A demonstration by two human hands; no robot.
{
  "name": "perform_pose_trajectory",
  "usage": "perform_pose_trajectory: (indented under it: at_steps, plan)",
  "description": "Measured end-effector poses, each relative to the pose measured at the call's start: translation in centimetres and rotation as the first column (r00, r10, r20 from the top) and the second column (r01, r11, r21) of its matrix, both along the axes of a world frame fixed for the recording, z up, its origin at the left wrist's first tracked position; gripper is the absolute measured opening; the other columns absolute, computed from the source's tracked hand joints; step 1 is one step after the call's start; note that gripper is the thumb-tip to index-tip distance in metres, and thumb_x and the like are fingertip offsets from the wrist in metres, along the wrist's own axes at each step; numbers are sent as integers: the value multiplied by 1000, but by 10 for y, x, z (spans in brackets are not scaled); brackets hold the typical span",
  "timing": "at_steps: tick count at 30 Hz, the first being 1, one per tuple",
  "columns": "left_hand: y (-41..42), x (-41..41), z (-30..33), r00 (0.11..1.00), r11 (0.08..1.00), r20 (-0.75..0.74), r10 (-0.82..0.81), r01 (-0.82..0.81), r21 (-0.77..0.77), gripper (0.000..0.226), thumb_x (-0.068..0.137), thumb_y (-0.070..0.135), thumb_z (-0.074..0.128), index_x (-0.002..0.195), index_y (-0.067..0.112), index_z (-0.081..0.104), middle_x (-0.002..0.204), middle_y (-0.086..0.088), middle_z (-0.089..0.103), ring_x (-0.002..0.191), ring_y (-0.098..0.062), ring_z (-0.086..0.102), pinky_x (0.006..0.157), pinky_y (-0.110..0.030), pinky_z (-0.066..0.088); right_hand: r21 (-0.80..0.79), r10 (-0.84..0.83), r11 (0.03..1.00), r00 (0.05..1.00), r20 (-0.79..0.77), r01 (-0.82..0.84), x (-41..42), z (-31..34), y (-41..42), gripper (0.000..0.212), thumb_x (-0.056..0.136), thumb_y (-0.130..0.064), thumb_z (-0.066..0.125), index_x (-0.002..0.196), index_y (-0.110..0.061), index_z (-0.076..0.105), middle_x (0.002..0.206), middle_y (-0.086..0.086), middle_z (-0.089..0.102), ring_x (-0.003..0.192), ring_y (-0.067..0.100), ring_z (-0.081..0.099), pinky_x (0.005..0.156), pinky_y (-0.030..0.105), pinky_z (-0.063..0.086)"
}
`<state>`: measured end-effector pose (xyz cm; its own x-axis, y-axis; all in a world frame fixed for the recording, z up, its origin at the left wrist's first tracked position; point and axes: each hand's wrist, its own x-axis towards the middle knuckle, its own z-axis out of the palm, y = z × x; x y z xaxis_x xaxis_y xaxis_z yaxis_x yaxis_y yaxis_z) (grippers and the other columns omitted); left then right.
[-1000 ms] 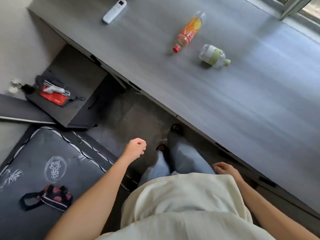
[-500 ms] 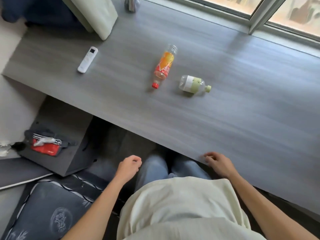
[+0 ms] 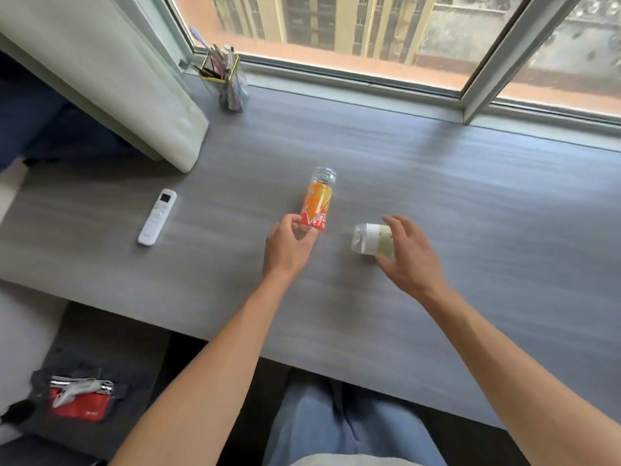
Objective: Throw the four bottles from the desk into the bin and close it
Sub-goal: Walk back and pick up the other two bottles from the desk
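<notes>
Two bottles lie on their sides on the grey desk [image 3: 470, 230]. The orange-labelled bottle [image 3: 317, 203] points its base away from me. My left hand [image 3: 289, 245] has thumb and fingers curled round its near neck end, hiding the cap. The clear bottle with a white and green label [image 3: 371, 238] lies to its right. My right hand [image 3: 411, 258] hovers over that bottle's right end with fingers spread, thumb below it and fingertips above it. The bin is out of view.
A white remote control [image 3: 157, 216] lies on the desk to the left. A cup of pens [image 3: 225, 80] stands by the window, beside a pale cushion [image 3: 141, 105]. A dark low unit with a red pouch [image 3: 80, 400] sits below the desk edge.
My view has swung up from the floor to the desk. Both hands have risen from beside my legs and reached forward over the desk to the two bottles.
</notes>
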<state>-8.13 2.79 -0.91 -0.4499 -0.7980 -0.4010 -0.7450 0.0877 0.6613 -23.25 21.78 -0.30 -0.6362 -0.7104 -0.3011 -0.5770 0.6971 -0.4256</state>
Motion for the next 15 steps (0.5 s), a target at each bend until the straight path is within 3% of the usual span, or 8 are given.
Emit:
perform_pose_trajectory:
  at_steps: [3, 5, 8, 15]
  plan:
    - [-22, -37, -13, 999, 999, 23, -36, 36, -34, 54, 79, 45, 72, 125, 22, 57, 120, 0, 58, 117, -24, 57, 94, -33, 46, 79, 80, 994, 996, -42, -77, -12, -18, -23, 79, 80, -25, 72, 151, -12, 40, 154, 10, 41, 143, 31, 38, 115, 42, 37]
    - [-29, -56, -25, 996, 998, 78, -52, 55, -35, 71, 77, 49, 73, 136, 17, 50, 134, -8, 54, 126, -29, 53, 104, -38, 45, 141, 122, 984, 991, -61, -112, -15, -32, -31, 79, 80, -29, 71, 151, -13, 40, 152, 9, 43, 141, 31, 39, 113, 42, 35]
    - [-32, -74, -44, 989, 997, 135, -67, 73, -36, 88, 75, 53, 77, 144, 11, 43, 140, -14, 51, 133, -33, 47, 109, -42, 42, 198, 132, 973, 989, -69, -116, -17, -52, -33, 76, 78, -31, 69, 148, -19, 43, 145, 4, 51, 137, 29, 43, 110, 43, 36]
    - [-24, -75, -65, 975, 996, 218, -49, 63, -57, 73, 77, 40, 78, 135, 10, 46, 132, -18, 54, 126, -38, 51, 99, -43, 46, 174, -69, 983, 997, 43, 61, -15, -60, -34, 66, 77, -38, 70, 137, -24, 47, 129, 5, 58, 120, 33, 54, 89, 43, 53]
